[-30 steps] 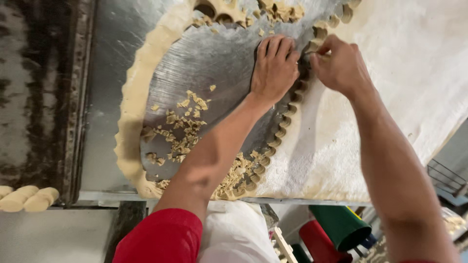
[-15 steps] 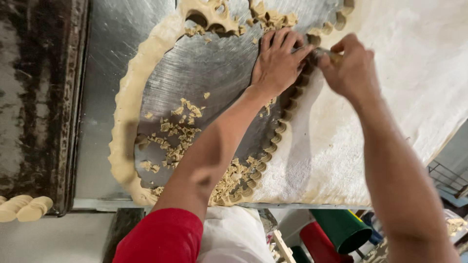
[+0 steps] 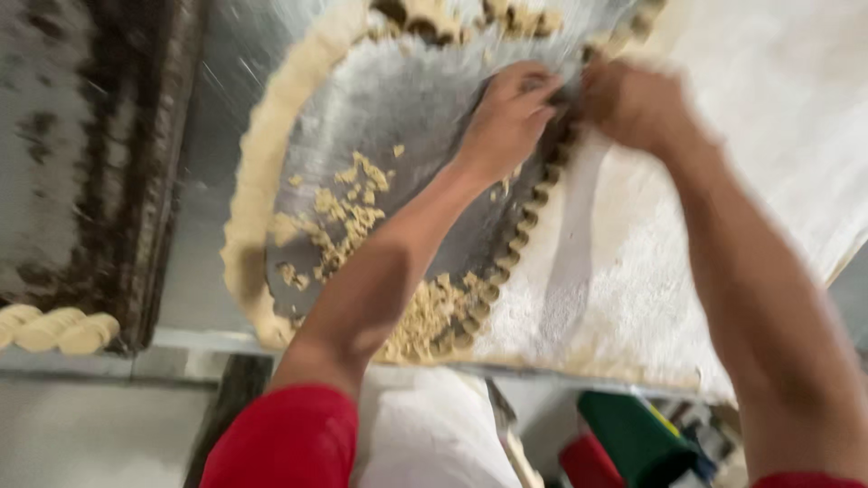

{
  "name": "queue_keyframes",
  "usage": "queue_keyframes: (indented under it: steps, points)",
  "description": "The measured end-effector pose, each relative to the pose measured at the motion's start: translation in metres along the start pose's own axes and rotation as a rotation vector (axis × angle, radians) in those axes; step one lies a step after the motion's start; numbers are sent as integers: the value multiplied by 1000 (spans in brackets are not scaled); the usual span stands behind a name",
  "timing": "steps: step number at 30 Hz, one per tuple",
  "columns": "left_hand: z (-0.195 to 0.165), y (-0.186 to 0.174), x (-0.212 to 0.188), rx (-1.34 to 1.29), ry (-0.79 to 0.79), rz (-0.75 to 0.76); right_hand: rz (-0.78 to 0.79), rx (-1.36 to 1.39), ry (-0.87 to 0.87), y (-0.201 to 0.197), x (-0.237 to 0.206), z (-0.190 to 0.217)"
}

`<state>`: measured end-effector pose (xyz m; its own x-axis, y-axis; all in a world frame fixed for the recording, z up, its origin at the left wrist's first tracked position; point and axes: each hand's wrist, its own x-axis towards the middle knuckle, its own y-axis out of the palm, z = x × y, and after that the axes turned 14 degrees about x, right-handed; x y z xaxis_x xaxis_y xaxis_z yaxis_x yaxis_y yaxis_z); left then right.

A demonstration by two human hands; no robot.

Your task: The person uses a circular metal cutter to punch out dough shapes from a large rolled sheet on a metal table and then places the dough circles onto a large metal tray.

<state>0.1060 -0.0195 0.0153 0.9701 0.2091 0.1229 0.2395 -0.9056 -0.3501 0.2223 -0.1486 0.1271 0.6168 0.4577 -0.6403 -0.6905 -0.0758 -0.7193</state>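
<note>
Our hands have slid left: left hand [image 3: 508,113] flat on steel [image 3: 407,99], right hand [image 3: 633,104] blurred, grip unclear, at scalloped dough [image 3: 529,212].

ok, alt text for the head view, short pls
Looking down, a person's left hand and right hand, blurred by motion, meet at the scalloped cut edge of a rolled dough sheet on a metal table. Dough scraps lie on the bared metal; shaped dough pieces sit at far left.
</note>
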Motion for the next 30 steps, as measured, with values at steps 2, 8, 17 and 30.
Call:
queue_keyframes:
  steps: [2, 8, 17, 30]
  points:
    - [5, -33, -18, -97, -86, -39, -51, 394, -399, 14, -41, 35]
    - [0, -117, -145, -1803, -433, 669, -322, 628, -398, 102, -169, 151]
    - [-85, -134, -167, -1984, -269, 738, -818, 599, -723, 76, -274, 207]
    - [-103, -218, -184, -1922, -248, 555, -947, 714, -641, 65, -300, 263]
